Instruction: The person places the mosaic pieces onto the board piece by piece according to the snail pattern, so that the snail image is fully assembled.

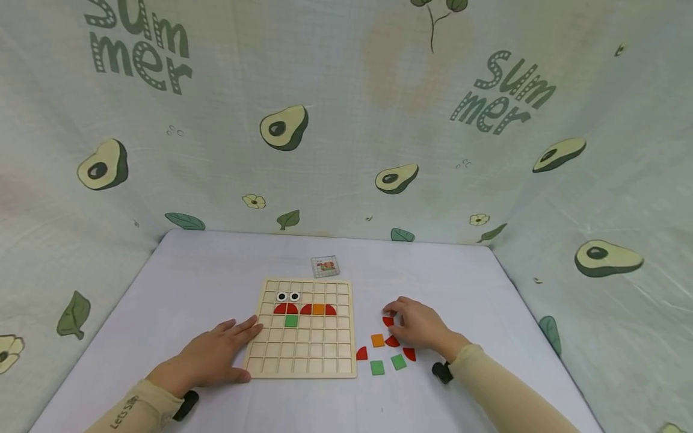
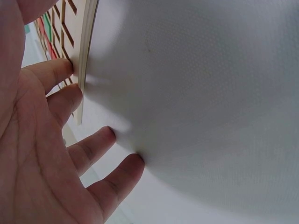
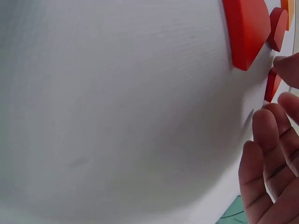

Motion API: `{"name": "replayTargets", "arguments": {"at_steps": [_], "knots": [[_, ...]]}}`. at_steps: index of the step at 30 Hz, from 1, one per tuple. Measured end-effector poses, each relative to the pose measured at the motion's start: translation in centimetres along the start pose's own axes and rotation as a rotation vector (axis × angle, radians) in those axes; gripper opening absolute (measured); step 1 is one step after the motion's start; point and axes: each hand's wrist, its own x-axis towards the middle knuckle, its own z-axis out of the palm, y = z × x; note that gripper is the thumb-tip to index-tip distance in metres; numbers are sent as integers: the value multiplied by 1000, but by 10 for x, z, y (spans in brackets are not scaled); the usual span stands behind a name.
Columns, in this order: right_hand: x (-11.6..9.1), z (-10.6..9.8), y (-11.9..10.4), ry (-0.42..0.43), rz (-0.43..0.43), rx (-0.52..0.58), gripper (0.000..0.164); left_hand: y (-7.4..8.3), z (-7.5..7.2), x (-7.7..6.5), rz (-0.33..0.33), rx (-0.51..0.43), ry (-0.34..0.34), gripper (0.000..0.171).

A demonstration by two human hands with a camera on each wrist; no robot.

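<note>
A wooden grid board lies on the table. On it sit two round eye pieces, several red quarter-circle pieces, an orange square and a green square. My left hand rests spread at the board's left edge; in the left wrist view two fingertips touch its rim. My right hand hovers right of the board, thumb and fingers apart around a loose red quarter-circle. In the right wrist view that red piece appears flat on the table, partly hidden by the thumb.
Near the right hand lie more red quarter-circles, an orange square and two green squares. A small pattern card lies behind the board. Printed cloth hangs around the white table.
</note>
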Motion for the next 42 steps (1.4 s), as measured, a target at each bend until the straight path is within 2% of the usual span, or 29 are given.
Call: {"name": "replayTargets", "arguments": {"at_steps": [6,16,25,30,35,42], "knots": [[0,1,5,4,-30,-4,24,1,-1,-1,3,-1,5,93],[1,3,7,0,-58,34,19,0,2,0,-2,8,7,94],[1,3,8,10,-93,17,22,1,1,-1,-5,4,10,94],[3,2,4,35,-86,-15,24,1,0,-1,-14,2,3,94],[8,0,-4,53,-83,6,23,1,-1,-1,-34,0,-13,94],[14,-1,-14,58,-86,17,22,1,0,0,-23,9,-3,94]]}}
